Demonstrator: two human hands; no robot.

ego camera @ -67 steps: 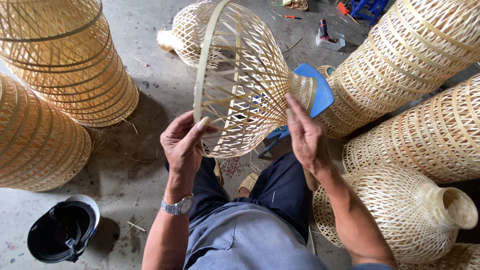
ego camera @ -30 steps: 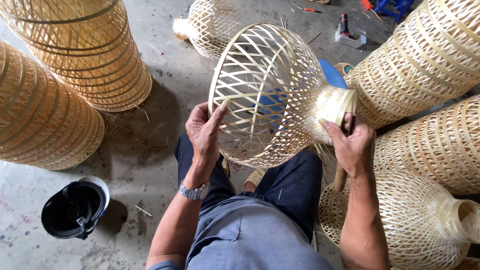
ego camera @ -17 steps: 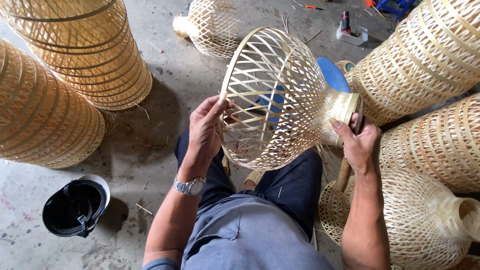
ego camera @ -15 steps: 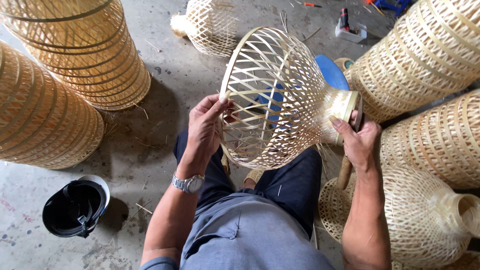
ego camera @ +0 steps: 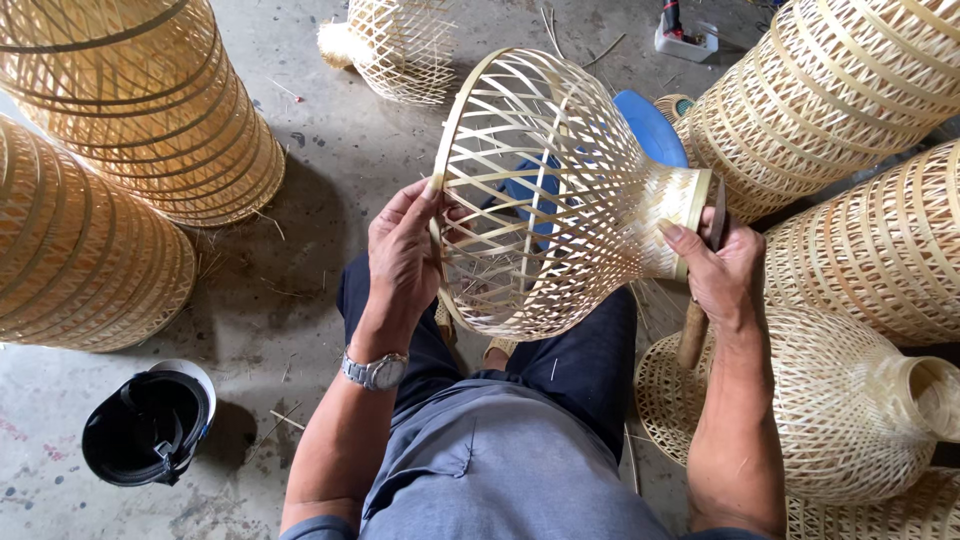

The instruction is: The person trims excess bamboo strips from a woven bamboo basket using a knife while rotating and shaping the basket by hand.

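Woven bamboo shade (ego camera: 560, 190) sits btwn my hands, above lap. My left hand (ego camera: 405, 255) grips its wide rim, fingers curled. My right hand (ego camera: 720, 270) pinches narrow neck w/ a wooden-handled tool (ego camera: 695, 325).

Left: tall woven bamboo cylinders (ego camera: 150, 110) and (ego camera: 80, 250) stand close together, walling off that side
Left foreground: a black helmet (ego camera: 148, 428) lies on the concrete floor (ego camera: 300, 200), with bare floor between it and the left forearm
Ahead: a small open-weave basket (ego camera: 400, 40) lies beyond the held bamboo frame (ego camera: 540, 190); open floor runs between it and the cylinders
Right: stacked woven shades (ego camera: 830, 90), (ego camera: 890, 240) and (ego camera: 830, 410) crowd just beside the right hand (ego camera: 722, 275), leaving little room
Centre: the frame fills the gap between the left hand (ego camera: 405, 260) and right hand; a blue stool (ego camera: 650, 125) sits behind it
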